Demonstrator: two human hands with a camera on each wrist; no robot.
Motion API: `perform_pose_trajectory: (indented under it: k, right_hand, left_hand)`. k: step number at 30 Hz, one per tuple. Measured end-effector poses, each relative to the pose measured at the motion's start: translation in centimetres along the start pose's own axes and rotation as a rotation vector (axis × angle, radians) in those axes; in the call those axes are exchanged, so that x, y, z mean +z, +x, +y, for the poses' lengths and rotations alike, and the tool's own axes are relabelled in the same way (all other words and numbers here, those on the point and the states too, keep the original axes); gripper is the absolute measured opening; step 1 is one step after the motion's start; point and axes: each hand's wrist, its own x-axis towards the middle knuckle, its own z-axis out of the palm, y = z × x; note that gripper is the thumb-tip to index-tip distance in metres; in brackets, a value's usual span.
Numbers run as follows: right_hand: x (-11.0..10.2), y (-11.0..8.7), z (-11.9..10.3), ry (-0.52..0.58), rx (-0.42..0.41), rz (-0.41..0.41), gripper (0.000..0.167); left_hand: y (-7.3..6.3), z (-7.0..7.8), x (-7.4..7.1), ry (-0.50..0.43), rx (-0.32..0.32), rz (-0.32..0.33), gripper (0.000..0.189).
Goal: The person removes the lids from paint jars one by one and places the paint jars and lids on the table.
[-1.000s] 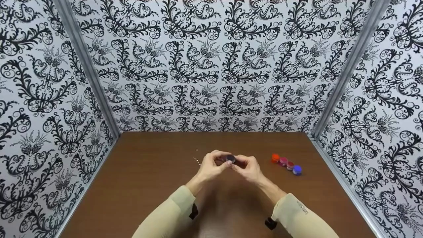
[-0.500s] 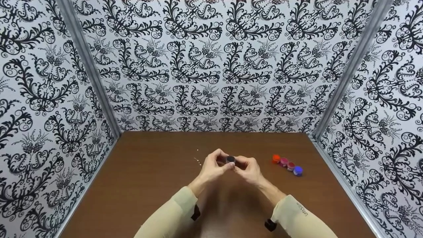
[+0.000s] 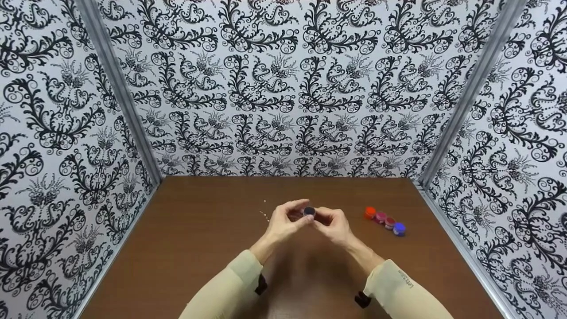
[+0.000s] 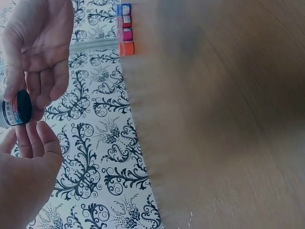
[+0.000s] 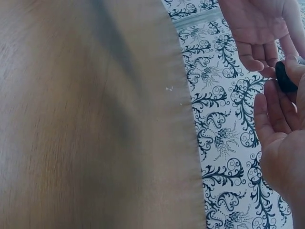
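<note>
Both hands meet over the middle of the table around one small paint jar point(image 3: 309, 211) with a black lid. In the left wrist view the jar point(image 4: 17, 109) lies on its side in that picture, its printed label showing. My right hand point(image 3: 333, 226) pinches it between thumb and fingers. My left hand point(image 3: 282, 221) has its thumb at the jar's near side, the index finger reaching past the lid. Seen from the right wrist, the black lid point(image 5: 285, 77) sits between the right thumb and the fingertips of both hands.
To the right on the brown table point(image 3: 199, 248) stands a slanting row of paint jars: orange point(image 3: 370, 213), pink point(image 3: 380, 217), red point(image 3: 389, 223) and blue point(image 3: 399, 229). Small white specks point(image 3: 264, 215) lie left of the hands. Patterned walls point(image 3: 283, 88) enclose the table.
The left index finger draws back from the lid, then extends over its far side again. The black-lidded jar tips slightly between the hands; the jars in the row stay put.
</note>
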Motion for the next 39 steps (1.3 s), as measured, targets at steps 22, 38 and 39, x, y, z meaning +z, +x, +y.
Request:
perform_pose_trajectory:
  k: [22,38,39]
  right_hand:
    - [0.1,-0.2,0.1,0.004,0.056,0.024,0.027]
    - [0.0,-0.2,0.1,-0.037,0.021,0.038,0.03]
    - [-0.1,-0.2,0.1,-0.039,0.017,0.035,0.029]
  left_hand:
    - [-0.4,0.9,0.8,0.045,-0.035,0.055,0.028]
    - [-0.2,0.8,0.7,-0.013,-0.062,0.048,0.046]
    - [-0.1,0.7,0.6,-0.018,-0.056,0.032,0.049]
